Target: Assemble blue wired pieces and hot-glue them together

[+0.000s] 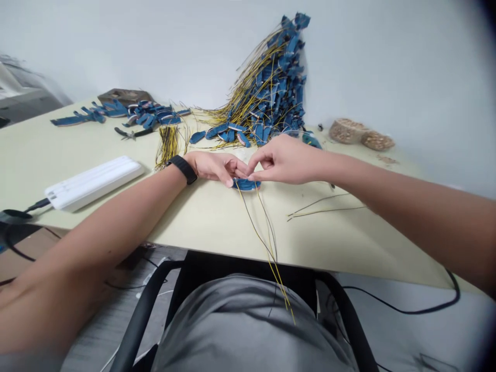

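Near the middle of the table, a small blue oblong piece [247, 184] sits between my two hands. Yellow and black wires [267, 243] run from it over the table edge toward my lap. My left hand [217, 166], with a black band on its wrist, grips the left end of the blue piece between thumb and fingers. My right hand [284, 159] comes in from the right, thumb and forefinger pinched at the piece's upper right edge. Whatever lies between those right fingertips is too small to make out.
A tall heap of blue pieces with wires [282, 77] leans against the wall. More blue pieces [151, 112], pliers [134, 133] and a wire bundle [168, 144] lie left. A white power strip-like block [95, 181] is nearer. Loose wires [318, 211] lie under my right forearm.
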`<state>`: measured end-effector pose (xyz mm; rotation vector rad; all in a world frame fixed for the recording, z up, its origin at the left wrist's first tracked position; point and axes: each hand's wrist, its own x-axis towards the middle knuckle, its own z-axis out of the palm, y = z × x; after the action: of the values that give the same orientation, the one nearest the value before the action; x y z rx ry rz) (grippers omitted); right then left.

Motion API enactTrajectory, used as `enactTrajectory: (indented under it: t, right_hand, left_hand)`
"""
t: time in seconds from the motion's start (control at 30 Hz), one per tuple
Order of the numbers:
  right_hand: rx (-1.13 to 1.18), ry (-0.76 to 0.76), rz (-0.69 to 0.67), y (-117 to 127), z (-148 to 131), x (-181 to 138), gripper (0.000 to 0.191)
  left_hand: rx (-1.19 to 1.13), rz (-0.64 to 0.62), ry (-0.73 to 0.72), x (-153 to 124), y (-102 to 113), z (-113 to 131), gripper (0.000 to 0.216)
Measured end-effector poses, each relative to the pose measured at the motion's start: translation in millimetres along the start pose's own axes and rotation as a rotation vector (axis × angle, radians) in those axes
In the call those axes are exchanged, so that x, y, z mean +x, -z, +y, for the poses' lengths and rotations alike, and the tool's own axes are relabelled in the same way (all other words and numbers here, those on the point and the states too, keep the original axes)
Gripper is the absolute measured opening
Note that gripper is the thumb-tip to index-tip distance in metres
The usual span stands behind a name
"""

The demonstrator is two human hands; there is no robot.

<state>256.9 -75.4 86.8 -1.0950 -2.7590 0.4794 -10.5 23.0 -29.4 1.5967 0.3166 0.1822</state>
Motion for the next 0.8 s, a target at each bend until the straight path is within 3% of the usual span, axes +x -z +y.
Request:
enactTrajectory:
  t: [0.2, 0.47, 0.63, 0.8]
  right_hand:
    - [-0.025, 0.032, 0.02, -6, -1, 8, 0.015]
    - [-0.018, 0.044, 0.021, -10, -4, 7, 0.014]
    - [-0.045, 0.064, 0.051, -11, -5, 4, 0.013]
    - [-0.089, -0.072, 0.104, 9, -15, -13, 0.006]
  left_hand:
    - [0.017, 0.009, 0.006, -2, 0, 0, 0.098]
    - [0.041, 0.042, 0.006, -3, -2, 3, 0.082]
    - [0.089, 0.019, -0.039, -2, -6, 9, 0.088]
    - [0.139, 0.122, -0.113, -14, -5, 28, 0.097]
